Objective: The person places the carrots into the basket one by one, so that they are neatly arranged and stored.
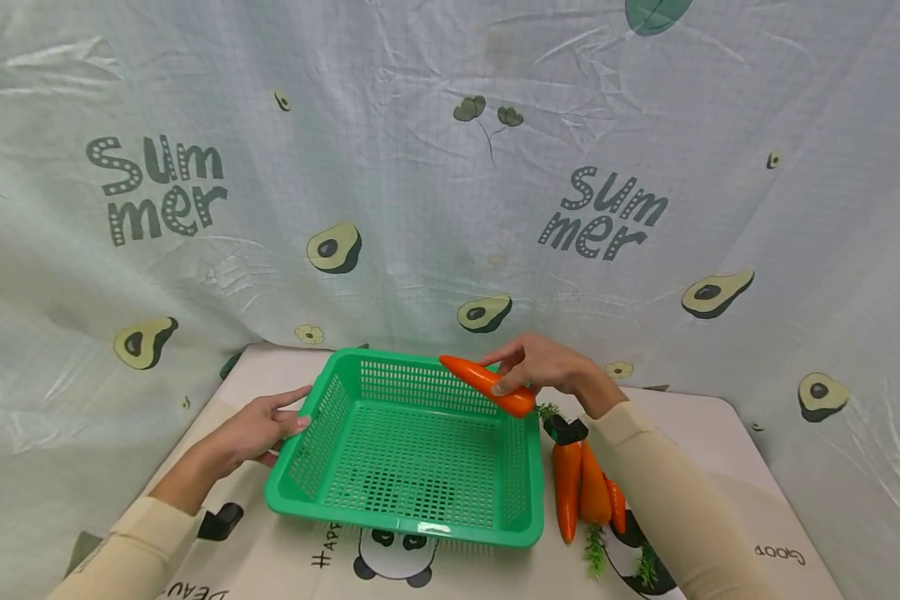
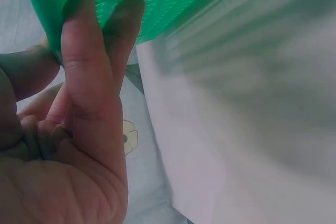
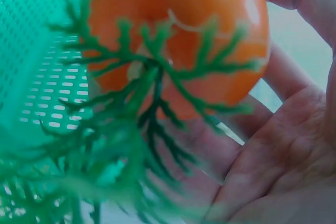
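Observation:
A green plastic basket (image 1: 420, 433) with perforated walls stands on the table, and its inside is bare. My left hand (image 1: 258, 429) pinches its left rim between thumb and fingers; the left wrist view shows fingers (image 2: 86, 72) against the basket's outer wall. Over the basket's right back corner, my right hand (image 1: 536, 367) grips an orange carrot (image 1: 487, 385), tip pointing left. Its leafy green top (image 3: 147, 77) fills much of the right wrist view. Several more carrots (image 1: 581, 487) lie on the table right of the basket, partly covered by my right sleeve.
The table (image 1: 720, 467) has a pale cover with panda prints and lettering. Behind it hangs a light curtain (image 1: 420, 167) printed with avocados and words. Dark camera straps (image 1: 566, 429) sit at both wrists.

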Motion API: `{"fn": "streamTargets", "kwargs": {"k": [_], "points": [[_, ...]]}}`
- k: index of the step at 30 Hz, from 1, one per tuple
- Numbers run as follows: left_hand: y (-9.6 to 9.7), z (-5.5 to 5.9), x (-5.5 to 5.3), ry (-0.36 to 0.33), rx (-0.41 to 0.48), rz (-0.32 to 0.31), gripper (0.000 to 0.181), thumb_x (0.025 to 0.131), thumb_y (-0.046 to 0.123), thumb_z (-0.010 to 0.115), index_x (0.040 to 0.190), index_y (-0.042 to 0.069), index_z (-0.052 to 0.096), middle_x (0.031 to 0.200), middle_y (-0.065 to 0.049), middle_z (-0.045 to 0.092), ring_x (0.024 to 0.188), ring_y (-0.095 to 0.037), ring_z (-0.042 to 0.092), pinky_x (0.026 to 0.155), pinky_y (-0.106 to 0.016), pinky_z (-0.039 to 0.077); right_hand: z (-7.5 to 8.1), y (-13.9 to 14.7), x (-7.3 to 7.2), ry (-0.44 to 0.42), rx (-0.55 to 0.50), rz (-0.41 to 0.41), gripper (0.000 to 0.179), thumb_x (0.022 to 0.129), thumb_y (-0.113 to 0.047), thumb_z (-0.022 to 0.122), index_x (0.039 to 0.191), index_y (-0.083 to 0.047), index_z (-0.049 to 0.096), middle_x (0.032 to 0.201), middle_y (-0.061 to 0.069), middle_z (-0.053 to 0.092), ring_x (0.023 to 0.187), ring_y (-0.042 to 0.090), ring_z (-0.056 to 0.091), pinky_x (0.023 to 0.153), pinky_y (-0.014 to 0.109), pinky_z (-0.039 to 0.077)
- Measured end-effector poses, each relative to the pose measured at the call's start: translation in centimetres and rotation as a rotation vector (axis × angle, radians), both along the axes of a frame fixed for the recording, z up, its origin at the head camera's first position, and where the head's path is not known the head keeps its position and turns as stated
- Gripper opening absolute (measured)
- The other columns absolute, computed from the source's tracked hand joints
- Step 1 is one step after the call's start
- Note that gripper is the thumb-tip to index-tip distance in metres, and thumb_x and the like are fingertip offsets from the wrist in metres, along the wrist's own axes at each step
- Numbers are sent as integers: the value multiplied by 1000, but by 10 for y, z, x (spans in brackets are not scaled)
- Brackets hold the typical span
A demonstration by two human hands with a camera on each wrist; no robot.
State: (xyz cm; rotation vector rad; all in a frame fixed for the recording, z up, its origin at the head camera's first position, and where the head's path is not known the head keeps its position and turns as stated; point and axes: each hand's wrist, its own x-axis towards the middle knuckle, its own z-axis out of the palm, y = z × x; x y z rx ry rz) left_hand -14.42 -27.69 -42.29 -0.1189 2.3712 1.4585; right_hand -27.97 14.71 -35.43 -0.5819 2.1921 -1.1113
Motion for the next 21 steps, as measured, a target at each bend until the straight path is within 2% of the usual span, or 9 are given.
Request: {"fn": "streamTargets", "kwargs": {"k": [5, 12, 21], "points": [[1, 1, 0, -2, 9, 2, 71, 111, 17, 51, 168, 4, 10, 119, -23, 74, 75, -20, 75, 67, -41, 64, -4, -9, -6, 22, 8, 24, 55, 83, -13, 83, 137, -15, 71, 104, 10, 76, 80, 21, 69, 69, 36, 62], [2, 1, 0, 1, 21, -2, 71, 111, 16, 51, 168, 4, 11, 124, -25, 72, 75, -20, 75, 67, -42, 64, -6, -20, -12, 55, 45, 68, 55, 83, -14, 84, 137, -18, 71, 104, 8, 75, 82, 20, 69, 73, 34, 61], [1, 0, 1, 1, 23, -1, 71, 111, 17, 52, 168, 5, 11, 114, -21, 76, 73, -19, 74, 66, -42, 64, -13, -34, -20, 86, 52, 118, 54, 83, -12, 86, 135, -16, 72, 106, 12, 76, 85, 20, 69, 77, 33, 61]]}}
